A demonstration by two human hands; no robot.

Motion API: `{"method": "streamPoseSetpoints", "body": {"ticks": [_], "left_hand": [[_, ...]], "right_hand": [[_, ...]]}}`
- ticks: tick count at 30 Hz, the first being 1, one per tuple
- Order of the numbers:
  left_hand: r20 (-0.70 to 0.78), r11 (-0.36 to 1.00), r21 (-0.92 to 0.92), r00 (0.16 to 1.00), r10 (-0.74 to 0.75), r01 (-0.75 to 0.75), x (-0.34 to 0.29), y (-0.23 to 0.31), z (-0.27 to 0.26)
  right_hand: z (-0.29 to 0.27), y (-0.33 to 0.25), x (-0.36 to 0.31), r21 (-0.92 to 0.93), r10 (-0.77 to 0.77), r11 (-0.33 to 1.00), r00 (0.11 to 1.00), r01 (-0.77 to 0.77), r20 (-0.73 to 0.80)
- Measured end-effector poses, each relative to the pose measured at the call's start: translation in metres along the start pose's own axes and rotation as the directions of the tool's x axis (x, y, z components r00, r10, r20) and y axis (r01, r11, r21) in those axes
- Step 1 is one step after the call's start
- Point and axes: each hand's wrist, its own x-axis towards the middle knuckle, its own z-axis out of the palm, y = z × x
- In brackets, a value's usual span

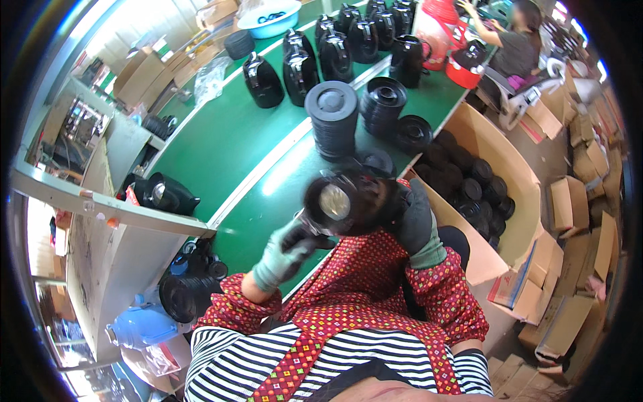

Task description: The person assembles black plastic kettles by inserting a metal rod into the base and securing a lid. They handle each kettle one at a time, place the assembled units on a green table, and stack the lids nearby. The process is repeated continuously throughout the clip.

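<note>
A glossy black jug is held in front of my apron, somewhat blurred, with its round end turned to the left and a silvery circle showing inside. My left hand, in a grey-green glove, is closed at the jug's lower left side, by what looks like its handle. On the other side my right hand, gloved alike, wraps around the jug's right end. Just beyond the jug a black round disc lies on the green table. Farther back rise a tall stack of black discs and a second stack.
Several upright black jugs stand on the green table. At my right a cardboard box holds many black round parts. A light blue basin and a red container are farther off. A co-worker sits at the far right.
</note>
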Motion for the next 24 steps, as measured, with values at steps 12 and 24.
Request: {"method": "streamPoseSetpoints", "body": {"ticks": [12,24], "left_hand": [[-0.631,0.998,0.029,0.775,-0.031,0.063,0.172,-0.028,-0.201],[-0.702,0.997,-0.070,0.709,-0.072,0.032,0.242,-0.061,-0.222]], "right_hand": [[0.012,-0.016,-0.019,0.823,0.636,0.395,0.768,-0.408,0.076],[-0.005,-0.018,-0.030,0.794,0.621,0.475,0.784,-0.379,0.003]]}}
